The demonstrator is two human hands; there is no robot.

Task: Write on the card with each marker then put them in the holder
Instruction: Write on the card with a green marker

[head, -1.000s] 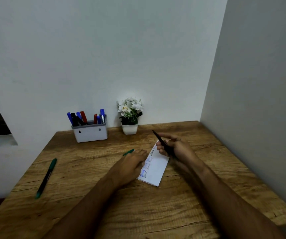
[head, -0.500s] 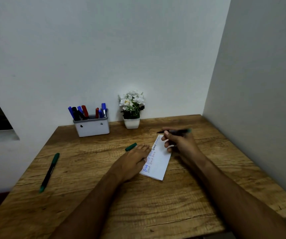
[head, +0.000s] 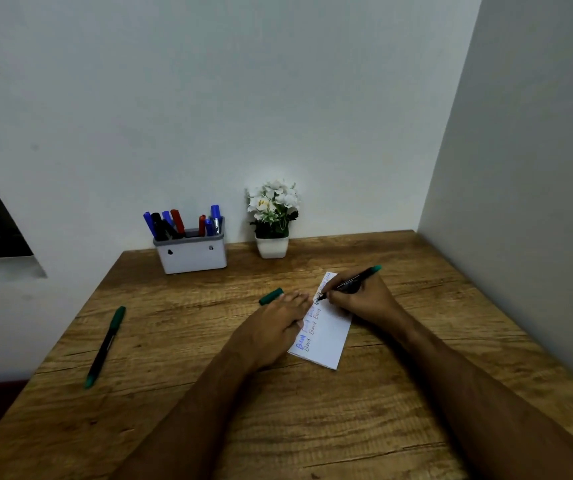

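Card (head: 326,336) rows reading "Buy", right hand (head: 357,299) gripping green-ended marker (head: 351,282)

a: card (head: 326,337): white, with rows of blue and dark handwriting. held marker (head: 351,282): black barrel, green end. loose cap (head: 271,296): green. spare marker (head: 105,346): black with green cap and tip.

b: holder (head: 191,256): white, grey rim, with blue, red and black markers (head: 181,223). flowers (head: 273,202): white, possibly yellow centres. table (head: 174,375): brown woodgrain.

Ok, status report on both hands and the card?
Left hand flat, pinning white card. Right hand gripping green-ended black marker, tip on card. Nothing in the way.
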